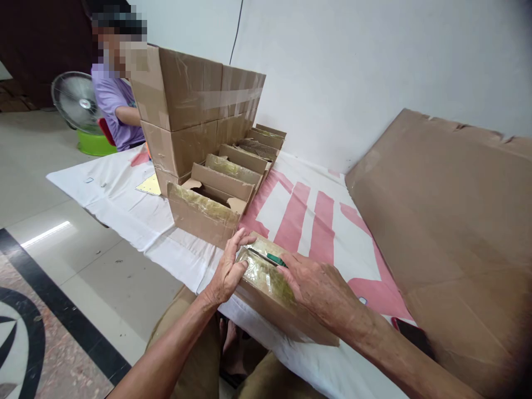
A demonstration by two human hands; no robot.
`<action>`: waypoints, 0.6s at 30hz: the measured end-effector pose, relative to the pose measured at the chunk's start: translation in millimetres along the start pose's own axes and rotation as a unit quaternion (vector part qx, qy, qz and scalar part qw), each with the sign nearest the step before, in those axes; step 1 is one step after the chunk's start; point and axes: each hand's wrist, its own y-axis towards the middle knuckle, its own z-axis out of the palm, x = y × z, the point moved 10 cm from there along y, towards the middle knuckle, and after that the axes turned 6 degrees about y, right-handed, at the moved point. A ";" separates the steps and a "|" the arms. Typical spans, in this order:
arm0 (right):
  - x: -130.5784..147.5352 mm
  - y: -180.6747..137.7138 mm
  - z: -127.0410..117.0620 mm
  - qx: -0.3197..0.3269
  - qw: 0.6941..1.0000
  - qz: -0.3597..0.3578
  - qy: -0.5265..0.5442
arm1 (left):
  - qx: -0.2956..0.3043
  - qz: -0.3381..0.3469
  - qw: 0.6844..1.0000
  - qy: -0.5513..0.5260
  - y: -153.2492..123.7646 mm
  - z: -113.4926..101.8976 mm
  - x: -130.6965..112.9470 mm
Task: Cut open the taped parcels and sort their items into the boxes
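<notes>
A small cardboard box point(277, 302) sealed with shiny tape lies at the near edge of the table. My left hand point(229, 270) grips its left end, fingers curled over the top. My right hand point(318, 288) rests on the box top and holds a green-handled knife point(268, 257), its blade lying flat along the taped seam toward my left hand.
A row of opened small boxes point(216, 205) runs back along the white and red table cover point(303, 213). Large stacked cartons point(195, 111) stand behind them. Flat cardboard sheets point(449, 221) lean at the right. Another person point(116, 105) sits at the far left by a fan point(77, 102).
</notes>
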 end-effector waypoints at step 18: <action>12.7 12.2 -4.8 0.097 0.990 -0.050 -0.086 | -0.031 -0.009 0.999 0.006 -1.8 -1.1 5.1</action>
